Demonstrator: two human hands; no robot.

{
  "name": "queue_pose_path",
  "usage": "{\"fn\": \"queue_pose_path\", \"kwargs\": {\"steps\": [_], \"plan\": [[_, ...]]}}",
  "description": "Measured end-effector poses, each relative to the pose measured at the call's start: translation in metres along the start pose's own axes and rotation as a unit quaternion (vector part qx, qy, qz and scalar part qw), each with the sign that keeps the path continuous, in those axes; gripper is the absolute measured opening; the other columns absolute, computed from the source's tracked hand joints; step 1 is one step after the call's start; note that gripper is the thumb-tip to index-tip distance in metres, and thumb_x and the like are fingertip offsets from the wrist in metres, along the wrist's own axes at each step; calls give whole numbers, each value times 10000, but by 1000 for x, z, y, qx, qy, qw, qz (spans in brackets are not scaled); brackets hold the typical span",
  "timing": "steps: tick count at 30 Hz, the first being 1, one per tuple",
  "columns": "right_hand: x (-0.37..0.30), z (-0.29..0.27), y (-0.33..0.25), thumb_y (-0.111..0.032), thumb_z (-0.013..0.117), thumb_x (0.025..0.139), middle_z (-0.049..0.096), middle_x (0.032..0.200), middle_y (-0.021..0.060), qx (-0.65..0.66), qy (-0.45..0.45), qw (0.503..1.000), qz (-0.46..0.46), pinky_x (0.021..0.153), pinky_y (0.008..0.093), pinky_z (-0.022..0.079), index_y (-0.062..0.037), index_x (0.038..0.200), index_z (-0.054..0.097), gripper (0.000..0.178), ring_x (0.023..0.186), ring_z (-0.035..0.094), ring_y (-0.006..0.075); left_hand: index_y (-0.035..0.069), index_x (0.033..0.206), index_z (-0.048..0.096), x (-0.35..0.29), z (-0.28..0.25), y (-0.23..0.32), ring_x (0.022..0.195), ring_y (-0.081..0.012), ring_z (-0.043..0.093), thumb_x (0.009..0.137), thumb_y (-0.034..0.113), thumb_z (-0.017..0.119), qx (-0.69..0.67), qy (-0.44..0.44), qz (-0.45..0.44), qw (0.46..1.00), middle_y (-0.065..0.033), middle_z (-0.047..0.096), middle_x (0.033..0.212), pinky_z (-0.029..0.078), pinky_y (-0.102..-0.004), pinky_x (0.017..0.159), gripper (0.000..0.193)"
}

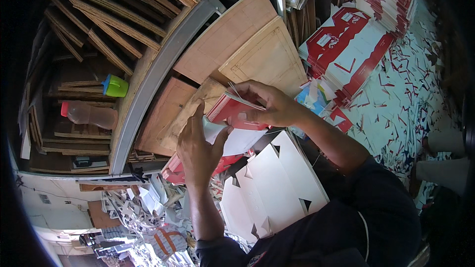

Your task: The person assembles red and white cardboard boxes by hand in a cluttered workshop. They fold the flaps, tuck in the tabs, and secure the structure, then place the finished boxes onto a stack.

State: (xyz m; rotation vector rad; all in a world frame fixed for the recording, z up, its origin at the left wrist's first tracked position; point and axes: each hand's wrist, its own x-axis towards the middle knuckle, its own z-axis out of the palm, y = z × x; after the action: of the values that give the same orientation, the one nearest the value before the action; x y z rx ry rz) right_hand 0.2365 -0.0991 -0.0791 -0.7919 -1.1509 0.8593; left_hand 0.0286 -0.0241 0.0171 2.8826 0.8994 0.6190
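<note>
In front of me, both hands are at a small bundle of red and white die-cut cardboard sheets. My right hand grips its upper right edge, with the thumb on the red face and the fingers behind. On the other side, my left hand has a white part of the cardboard between thumb and fingers. Below them, a stack of white die-cut cardboard blanks lies at my lap, with notches and small flaps along it. Further red and white cardboard shows partly behind my left wrist.
Wooden boards lean beyond my hands. At left, a metal-edged shelf holds more boards, a green cup and a red-capped bottle. Printed red and white cardboard is stacked at upper right. Paper scraps litter the floor.
</note>
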Motion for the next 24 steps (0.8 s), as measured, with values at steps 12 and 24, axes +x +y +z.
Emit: {"fn": "queue_pose_path", "kwargs": {"steps": [12,24], "plan": [[12,28,-2,-7,797,825,736,978,130,-254,209,926,-188,794,310,552,12,1106,744,286,923,688,202,65,892,637,8,21,11,669,-347,671,939,441,686,102,119,-65,986,-125,671,758,502,-446,593,382],[9,38,0,50,810,766,706,836,90,-257,254,905,-222,660,296,518,-17,899,723,172,790,653,197,87,886,639,4,27,13,642,-318,644,925,456,697,112,157,-81,978,-105,645,729,477,-427,579,376]]}}
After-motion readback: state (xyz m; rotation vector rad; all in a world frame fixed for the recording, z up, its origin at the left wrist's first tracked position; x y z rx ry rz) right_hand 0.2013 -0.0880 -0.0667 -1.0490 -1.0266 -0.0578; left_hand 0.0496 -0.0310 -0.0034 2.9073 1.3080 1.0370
